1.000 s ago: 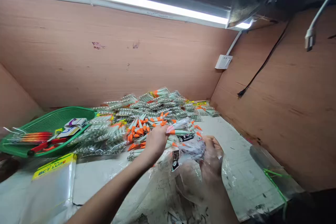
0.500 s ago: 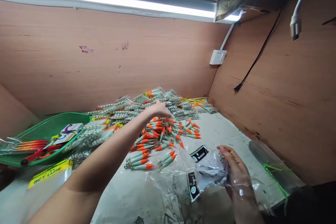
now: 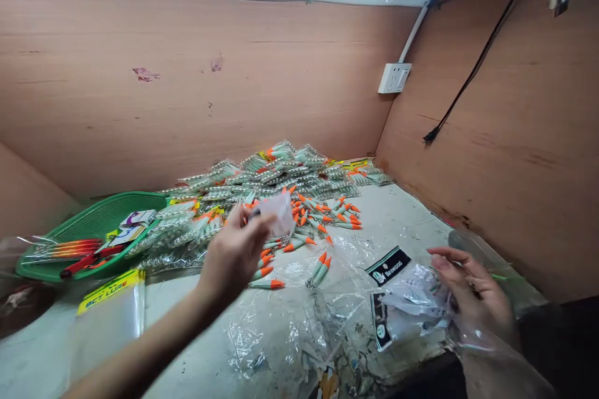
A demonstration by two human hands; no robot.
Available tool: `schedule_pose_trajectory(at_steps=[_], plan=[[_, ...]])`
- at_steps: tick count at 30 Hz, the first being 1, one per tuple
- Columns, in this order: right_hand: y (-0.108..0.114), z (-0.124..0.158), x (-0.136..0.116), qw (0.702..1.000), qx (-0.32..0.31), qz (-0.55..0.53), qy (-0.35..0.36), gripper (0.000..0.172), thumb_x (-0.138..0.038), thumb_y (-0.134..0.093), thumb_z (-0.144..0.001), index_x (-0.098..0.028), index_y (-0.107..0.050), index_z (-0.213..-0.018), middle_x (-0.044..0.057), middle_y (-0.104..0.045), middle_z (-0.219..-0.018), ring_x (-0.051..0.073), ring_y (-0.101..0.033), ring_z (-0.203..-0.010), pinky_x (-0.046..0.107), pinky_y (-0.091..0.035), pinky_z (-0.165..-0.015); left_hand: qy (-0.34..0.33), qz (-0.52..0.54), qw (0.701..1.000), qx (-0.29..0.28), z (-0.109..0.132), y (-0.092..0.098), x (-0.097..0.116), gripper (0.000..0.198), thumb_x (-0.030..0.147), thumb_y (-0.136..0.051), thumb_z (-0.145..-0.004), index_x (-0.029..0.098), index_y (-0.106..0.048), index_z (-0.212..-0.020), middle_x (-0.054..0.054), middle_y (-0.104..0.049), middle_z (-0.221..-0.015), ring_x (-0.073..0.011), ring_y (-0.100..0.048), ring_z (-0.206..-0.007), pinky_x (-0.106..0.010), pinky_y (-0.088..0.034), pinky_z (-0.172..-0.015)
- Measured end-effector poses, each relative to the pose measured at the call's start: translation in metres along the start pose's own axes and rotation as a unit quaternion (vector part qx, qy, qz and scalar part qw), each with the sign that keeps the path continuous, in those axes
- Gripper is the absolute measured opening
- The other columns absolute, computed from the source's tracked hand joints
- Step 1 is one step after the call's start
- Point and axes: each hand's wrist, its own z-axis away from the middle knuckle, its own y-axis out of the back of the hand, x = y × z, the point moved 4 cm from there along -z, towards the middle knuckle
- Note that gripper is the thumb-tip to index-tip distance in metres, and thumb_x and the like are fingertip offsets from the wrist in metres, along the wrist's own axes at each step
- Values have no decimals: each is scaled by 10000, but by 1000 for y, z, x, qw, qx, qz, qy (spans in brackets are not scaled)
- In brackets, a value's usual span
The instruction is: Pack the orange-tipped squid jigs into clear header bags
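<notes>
From where I stand, counting from the middle of the scene, "BCT LURE" runs in dark letters across a yellow header (image 3: 112, 291) on a clear bag at eight o'clock. A smaller yellow header (image 3: 358, 164) at three o'clock seems to say the same. At four, a black header card (image 3: 389, 265) reads something like "Beswood", its first letter unsure, beside a round emblem. The second black card (image 3: 381, 322), at five, has an emblem too, its lettering unreadable.
</notes>
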Motion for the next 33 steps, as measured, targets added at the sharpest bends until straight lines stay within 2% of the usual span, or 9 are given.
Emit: schedule_pose_trajectory(at_steps=[2,4,7,10,14,21,24,29,33], plan=[[-14,1,9,985,-96,144,-25,521,-557,-655,-688,-204,-618,-1070,-8,-611,-650,128,-527,-472,226,-395,-439,-41,-4,994,-105,66,-28,19,476,458,-565,-796,197,-565,-1194,-124,-539,-1102,-208,-606,-796,-310,-520,-651],[-34,6,26,918,-205,340,-22,525,-484,-668,-677,-179,-625,-1102,55,-685,-773,201,-641,-640,267,-460,-552,-77,-31,981,-177,123,-62,34,676,504,-669,-681,149,-532,-1240,-146,-566,-1088,-223,-614,-780,-289,-516,-596],[-60,25,50,773,-271,573,17,334,-314,-632,-735,-143,-660,-1020,141,-715,-881,292,-677,-838,322,-462,-663,-18,-91,974,-207,175,-107,37,564,411,-725,-648,247,-589,-1170,-106,-598,-1057,-237,-605,-813,-312,-505,-651],[-76,46,59,734,-269,622,42,193,-149,-495,-827,-143,-683,-867,148,-720,-835,281,-683,-835,344,-428,-739,-19,-67,981,-182,188,-124,39,160,228,-670,-727,252,-666,-885,-70,-625,-934,-216,-590,-807,-308,-474,-692],[-86,39,35,755,-270,595,59,216,-80,-498,-795,-151,-656,-666,117,-702,-712,237,-669,-738,304,-396,-683,98,126,961,-227,153,-109,31,138,84,-548,-731,181,-587,-642,-75,-621,-811,-193,-559,-735,-293,-443,-664],[-144,-60,-69,824,-333,455,60,299,-196,-708,-661,-166,-528,-424,-26,-469,-393,85,-432,-375,219,-229,-413,143,293,914,-240,-18,-40,-20,214,341,-505,-797,196,-482,-641,17,-487,-593,-130,-451,-550,-246,-359,-519],[-162,-78,-103,837,-373,399,34,323,-247,-804,-562,-154,-534,-411,-45,-418,-348,47,-327,-295,205,-183,-362,150,353,897,-222,-63,-19,-35,231,367,-479,-802,189,-470,-655,29,-444,-572,-112,-417,-513,-245,-337,-504],[-161,-56,-132,824,-482,295,39,341,-384,-830,-530,-139,-596,-487,-41,-447,-408,47,-336,-329,194,-187,-342,122,419,881,-183,-71,4,-25,245,375,-540,-756,182,-463,-626,46,-390,-592,-95,-356,-547,-239,-311,-545],[-161,-13,-149,835,-503,126,183,384,-530,-733,-626,-162,-640,-567,7,-570,-644,116,-523,-580,214,-382,-487,94,486,841,-217,-51,5,-4,291,401,-538,-723,185,-429,-562,42,-350,-576,-91,-319,-537,-238,-309,-531]])
